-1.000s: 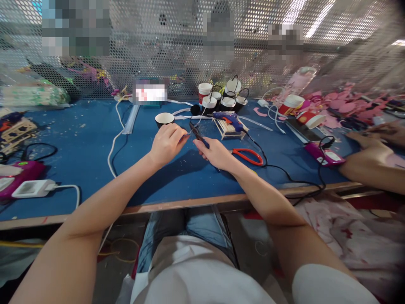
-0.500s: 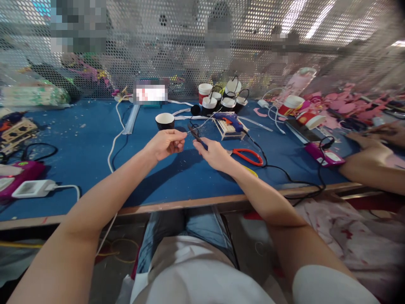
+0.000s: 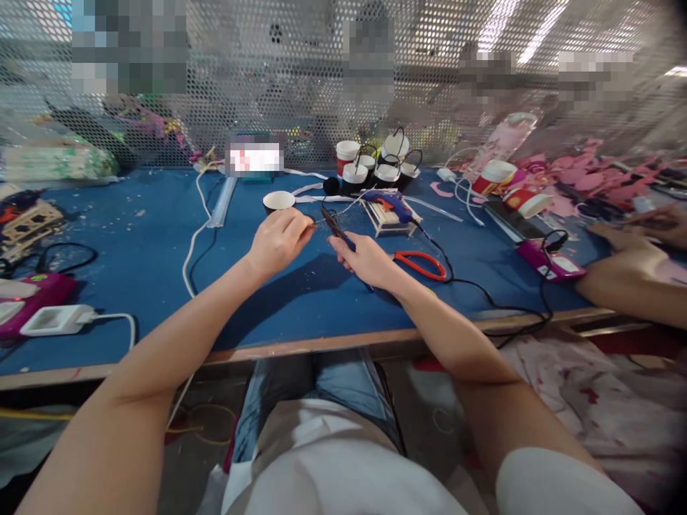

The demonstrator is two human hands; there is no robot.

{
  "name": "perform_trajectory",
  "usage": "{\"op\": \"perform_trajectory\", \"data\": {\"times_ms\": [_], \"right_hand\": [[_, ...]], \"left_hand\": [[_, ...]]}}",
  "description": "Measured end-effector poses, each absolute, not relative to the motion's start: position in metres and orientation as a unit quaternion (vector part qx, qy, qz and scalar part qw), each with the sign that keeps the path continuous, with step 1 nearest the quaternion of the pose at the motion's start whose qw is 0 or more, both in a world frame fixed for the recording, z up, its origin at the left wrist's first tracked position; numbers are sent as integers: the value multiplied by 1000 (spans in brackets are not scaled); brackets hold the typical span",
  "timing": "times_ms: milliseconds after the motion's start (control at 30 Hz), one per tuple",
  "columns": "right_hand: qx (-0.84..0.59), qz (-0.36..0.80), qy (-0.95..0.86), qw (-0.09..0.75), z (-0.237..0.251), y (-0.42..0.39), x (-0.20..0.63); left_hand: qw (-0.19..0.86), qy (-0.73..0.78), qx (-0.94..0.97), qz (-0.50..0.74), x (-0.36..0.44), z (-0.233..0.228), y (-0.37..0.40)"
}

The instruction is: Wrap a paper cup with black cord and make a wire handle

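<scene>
My left hand (image 3: 281, 242) pinches a thin twisted wire (image 3: 348, 206) between thumb and fingertips, the back of the hand turned up. My right hand (image 3: 366, 260) is wrapped round dark-jawed pliers (image 3: 333, 223), whose jaws reach the wire just right of my left fingertips. Whether the jaws are fully closed on it, I cannot tell. Beyond the pliers the wire slants up toward a blue glue gun (image 3: 394, 205), which rests on a small wooden rack (image 3: 382, 223). Behind my left hand stands a dark paper cup (image 3: 279, 201) with a white inside, partly hidden.
Red-handled pliers (image 3: 420, 265) lie past my right wrist. Several cups with black wire handles (image 3: 386, 174) stand at the back. A black cord (image 3: 483, 292) trails to a purple power strip (image 3: 552, 261). Pink cutouts (image 3: 585, 179) and a co-worker's arm (image 3: 627, 275) are at right.
My left hand has rolled over, so its back now faces up and covers more of the cup. The pliers in my right hand have tilted slightly and stay at the wire.
</scene>
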State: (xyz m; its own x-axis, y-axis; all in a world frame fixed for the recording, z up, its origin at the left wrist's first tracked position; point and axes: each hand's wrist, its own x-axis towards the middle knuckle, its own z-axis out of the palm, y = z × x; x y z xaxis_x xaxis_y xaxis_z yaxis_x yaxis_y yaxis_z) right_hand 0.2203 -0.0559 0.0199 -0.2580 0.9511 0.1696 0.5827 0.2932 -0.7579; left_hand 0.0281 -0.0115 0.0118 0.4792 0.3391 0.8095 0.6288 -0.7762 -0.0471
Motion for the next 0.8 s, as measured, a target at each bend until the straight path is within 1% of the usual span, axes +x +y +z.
{"op": "perform_trajectory", "data": {"times_ms": [67, 167, 233, 300, 367, 400, 467, 533, 567, 600, 633, 667, 700, 733, 767, 800], "right_hand": [[-514, 292, -741, 319, 20, -56, 220], [-512, 296, -741, 317, 22, -57, 220], [-513, 300, -740, 314, 23, -57, 220], [-514, 303, -739, 313, 24, -58, 220], [-514, 300, -740, 315, 24, -59, 219], [-515, 296, -740, 315, 24, -59, 219], [-517, 285, -742, 317, 24, -59, 219], [-518, 273, -745, 319, 23, -58, 219], [-518, 267, -747, 320, 23, -58, 219], [-517, 261, -750, 320, 22, -57, 219], [-517, 256, -752, 319, 22, -57, 219], [-517, 253, -754, 318, 21, -56, 219], [-517, 252, -754, 316, 21, -56, 219], [-519, 252, -754, 315, 20, -55, 220], [-521, 254, -752, 313, 20, -55, 220], [-525, 255, -750, 312, 20, -55, 220]], "left_hand": [[201, -272, -846, -413, 26, 13, -10], [214, -250, -850, -412, 24, 13, -6], [208, -241, -852, -415, 24, 12, -4], [170, -245, -850, -435, 25, 10, -5], [78, -271, -829, -484, 30, 10, -10], [5, -292, -807, -513, 33, 10, -13], [-184, -345, -733, -557, 41, 12, -19], [-421, -356, -623, -555, 48, 15, -24], [-519, -346, -563, -542, 51, 16, -25], [-596, -331, -510, -525, 52, 17, -26], [-647, -317, -470, -509, 54, 19, -26], [-675, -311, -450, -496, 54, 19, -26], [-678, -312, -449, -492, 53, 20, -26], [-656, -320, -469, -498, 52, 20, -26], [-608, -335, -510, -508, 51, 20, -26], [-534, -354, -565, -519, 49, 19, -26]]}}
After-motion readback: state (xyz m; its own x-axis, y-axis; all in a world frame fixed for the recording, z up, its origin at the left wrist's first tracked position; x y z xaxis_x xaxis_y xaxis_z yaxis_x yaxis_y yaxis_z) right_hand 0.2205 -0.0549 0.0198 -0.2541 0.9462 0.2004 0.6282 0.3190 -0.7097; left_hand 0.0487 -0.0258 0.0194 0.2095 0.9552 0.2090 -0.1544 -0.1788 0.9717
